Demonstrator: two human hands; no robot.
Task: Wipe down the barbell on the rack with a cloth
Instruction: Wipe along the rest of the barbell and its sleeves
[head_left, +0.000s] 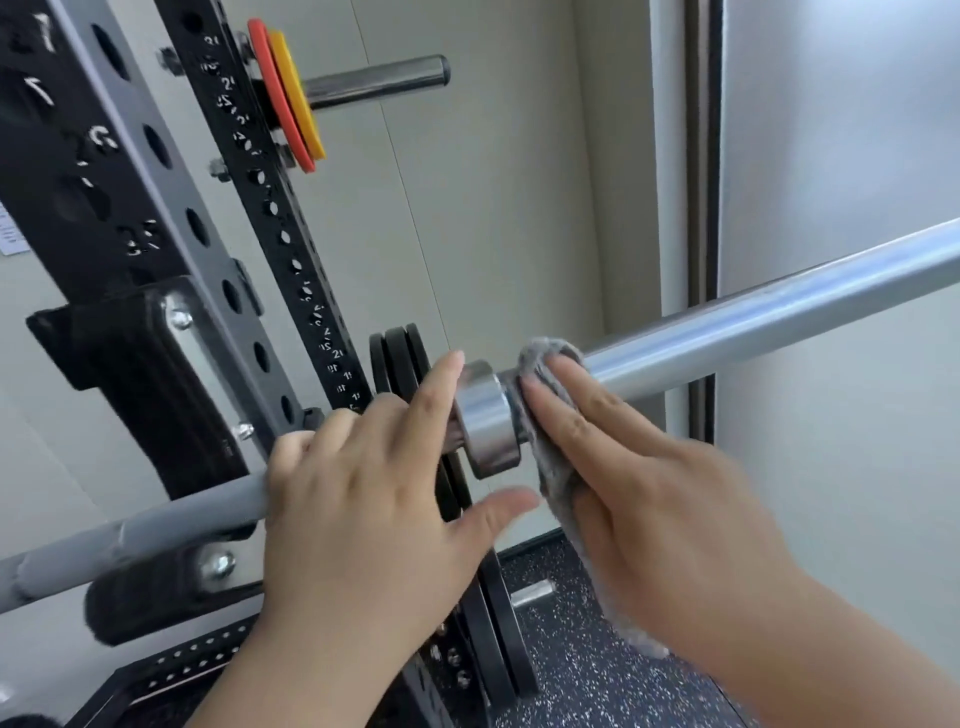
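The barbell runs from lower left to upper right: a grey shaft (156, 525), a shiny collar (485, 421) and a silver sleeve (769, 317). It rests on the black rack's hook (140, 374). My left hand (363, 499) lies over the shaft just left of the collar, fingers curled loosely around it. My right hand (639, 483) presses a grey cloth (550, 384) against the sleeve right beside the collar; the cloth wraps the sleeve and hangs down below my palm.
Black rack uprights (104, 171) with numbered holes stand at left. A storage peg (379, 80) holds a red and a yellow plate (285, 98) above. Black plates (488, 613) hang on a lower peg. Speckled rubber floor (597, 670) lies below; a pale wall stands behind.
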